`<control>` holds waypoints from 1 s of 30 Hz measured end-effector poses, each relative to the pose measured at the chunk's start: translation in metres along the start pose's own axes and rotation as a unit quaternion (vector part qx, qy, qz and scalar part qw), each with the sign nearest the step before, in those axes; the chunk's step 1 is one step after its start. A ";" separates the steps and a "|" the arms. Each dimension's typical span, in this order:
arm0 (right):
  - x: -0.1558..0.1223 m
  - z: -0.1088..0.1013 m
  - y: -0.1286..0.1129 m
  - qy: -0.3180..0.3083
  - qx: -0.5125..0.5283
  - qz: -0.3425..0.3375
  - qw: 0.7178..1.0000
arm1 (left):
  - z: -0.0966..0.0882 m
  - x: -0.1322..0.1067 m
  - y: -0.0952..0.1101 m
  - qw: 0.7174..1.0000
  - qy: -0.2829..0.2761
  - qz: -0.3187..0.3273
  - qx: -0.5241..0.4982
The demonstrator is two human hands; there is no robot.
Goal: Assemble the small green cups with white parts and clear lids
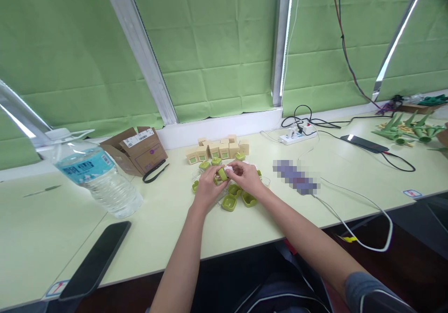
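Observation:
My left hand (206, 189) is closed around a small olive-green plastic case (222, 174), held just above the table. Against its right side, my right hand (248, 177) pinches a small white piece (228, 169); whether the two parts are joined I cannot tell. Below and around both hands lie several loose green square cups, among them a green cup (229, 203) and another green cup (249, 198). Thin clear or white loops show between them. Behind the hands, several small tan boxes (224, 151) with green-marked fronts stand in a cluster.
Left are a large water bottle (105, 177), an opened cardboard box (140, 149), a black phone (96, 259) and a pen (42, 191). To the right lie a blurred-out phone (296, 177) with a white cable, a power strip (297, 135), a dark phone (364, 143) and green cone-shaped pieces (399, 131).

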State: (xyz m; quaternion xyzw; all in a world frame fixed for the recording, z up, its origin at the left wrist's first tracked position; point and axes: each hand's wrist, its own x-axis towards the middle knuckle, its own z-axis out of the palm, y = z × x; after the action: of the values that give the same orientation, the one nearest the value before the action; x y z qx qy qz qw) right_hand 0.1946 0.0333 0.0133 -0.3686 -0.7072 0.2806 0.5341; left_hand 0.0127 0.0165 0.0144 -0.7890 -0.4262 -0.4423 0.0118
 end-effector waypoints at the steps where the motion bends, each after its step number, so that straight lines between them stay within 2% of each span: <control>1: 0.000 0.000 0.000 0.001 0.001 0.001 1.000 | 0.000 0.000 0.000 1.000 0.000 0.001 0.000; 23: 0.001 -0.002 0.000 0.005 0.039 0.022 0.999 | 0.001 0.000 -0.001 1.000 0.014 0.007 -0.001; 30: 0.003 -0.004 0.001 0.019 0.027 0.041 0.999 | 0.001 0.000 -0.003 1.000 0.021 -0.012 0.007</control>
State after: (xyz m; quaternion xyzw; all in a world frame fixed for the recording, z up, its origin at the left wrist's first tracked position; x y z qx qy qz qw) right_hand 0.1987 0.0363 0.0151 -0.3875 -0.6734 0.3144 0.5455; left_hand 0.0108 0.0188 0.0125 -0.7746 -0.4380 -0.4557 0.0208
